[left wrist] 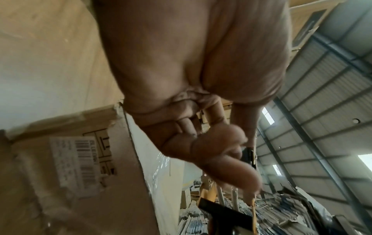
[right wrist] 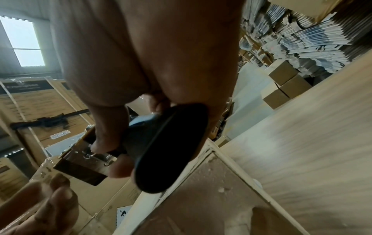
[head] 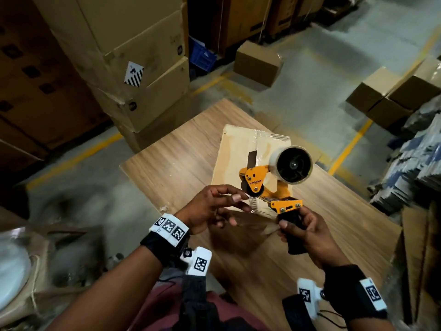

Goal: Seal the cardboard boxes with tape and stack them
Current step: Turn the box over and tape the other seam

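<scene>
A cardboard box (head: pixel 236 151) lies on the wooden table (head: pixel 176 151), with clear tape along its top seam. Just above its near edge is an orange tape dispenser (head: pixel 265 180) carrying a roll of clear tape (head: pixel 292 164). My right hand (head: pixel 294 225) grips its black handle (right wrist: pixel 171 143), fingers wrapped round it. My left hand (head: pixel 238 198) is at the dispenser's roller, where thumb and forefinger pinch the loose tape end (head: pixel 253 201). In the left wrist view the left hand's fingertips (left wrist: pixel 249 182) are pressed together beside the dispenser's front (left wrist: pixel 225 211).
Tall stacked cartons (head: pixel 133 68) stand left of the table. Small closed boxes sit on the floor behind (head: pixel 257 63) and to the right (head: pixel 391 96). A pile of flattened cartons (head: pixel 417 151) and upright cardboard sheets (head: pixel 420 259) crowd the right side.
</scene>
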{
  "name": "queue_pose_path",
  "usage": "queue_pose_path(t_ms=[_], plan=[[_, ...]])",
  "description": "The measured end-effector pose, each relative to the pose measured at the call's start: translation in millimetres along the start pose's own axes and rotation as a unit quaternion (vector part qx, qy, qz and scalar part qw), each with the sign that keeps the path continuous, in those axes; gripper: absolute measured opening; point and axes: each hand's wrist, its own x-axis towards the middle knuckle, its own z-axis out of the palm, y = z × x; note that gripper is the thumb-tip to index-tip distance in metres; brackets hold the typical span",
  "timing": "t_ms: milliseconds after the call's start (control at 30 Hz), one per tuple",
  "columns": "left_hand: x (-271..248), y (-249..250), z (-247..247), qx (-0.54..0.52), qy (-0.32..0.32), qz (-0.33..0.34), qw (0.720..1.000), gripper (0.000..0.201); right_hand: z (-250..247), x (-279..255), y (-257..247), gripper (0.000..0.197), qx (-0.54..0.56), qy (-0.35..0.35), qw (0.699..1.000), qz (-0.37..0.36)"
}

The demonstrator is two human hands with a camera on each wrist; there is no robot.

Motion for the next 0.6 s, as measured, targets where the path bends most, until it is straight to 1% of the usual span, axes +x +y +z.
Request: queue_pose_path(t_ms=[67, 100, 133, 200, 267, 300, 333, 367, 433, 500, 600], plan=[[-1, 0, -2, -0.052, -0.01, -0.013, 0.999, 0.029, -2, 0, 0, 0.033, -0.02, 0.002, 1.0, -0.01], [-2, 0, -2, -0.073, -0.007, -0.028, 0.997, 0.033, -2, 0, -1, 0.033, -0.031, 0.002, 0.999, -0.013], [-3, 0, 0, -0.086, 0.011, -0.044, 0.995, 0.034, -3, -1, -2, 0.033, -0.041, 0.004, 0.999, -0.016], [-1, -3, 2, -0.086, 0.084, -0.058, 0.991, 0.027, -3, -1, -4, 0.031, -0.042, 0.004, 0.999, -0.019], [1, -6, 2, -0.089, 0.146, -0.059, 0.983, 0.014, -3, -2, -6, 0.027, -0.044, 0.0, 0.999, -0.022], [1, -7, 1, -0.093, 0.156, -0.068, 0.981, 0.007, -2, -1, -7, 0.027, -0.056, -0.002, 0.998, -0.029], [1, -8, -2, -0.096, 0.156, -0.077, 0.98, 0.006, -1, -1, -7, 0.028, -0.069, -0.003, 0.997, -0.039], [0, -8, -5, -0.094, 0.154, -0.085, 0.98, 0.011, -1, -1, -8, 0.029, -0.079, -0.006, 0.996, -0.049], [-3, -7, -13, -0.057, 0.157, -0.099, 0.981, 0.015, 0, -1, -8, 0.032, -0.092, -0.011, 0.994, -0.066], [-6, -2, -19, 0.02, 0.168, -0.102, 0.98, 0.014, 2, -1, -6, 0.033, -0.1, -0.021, 0.991, -0.084], [-9, 9, -33, 0.17, 0.204, -0.102, 0.959, 0.013, 5, -2, -4, 0.034, -0.134, -0.04, 0.985, -0.1]])
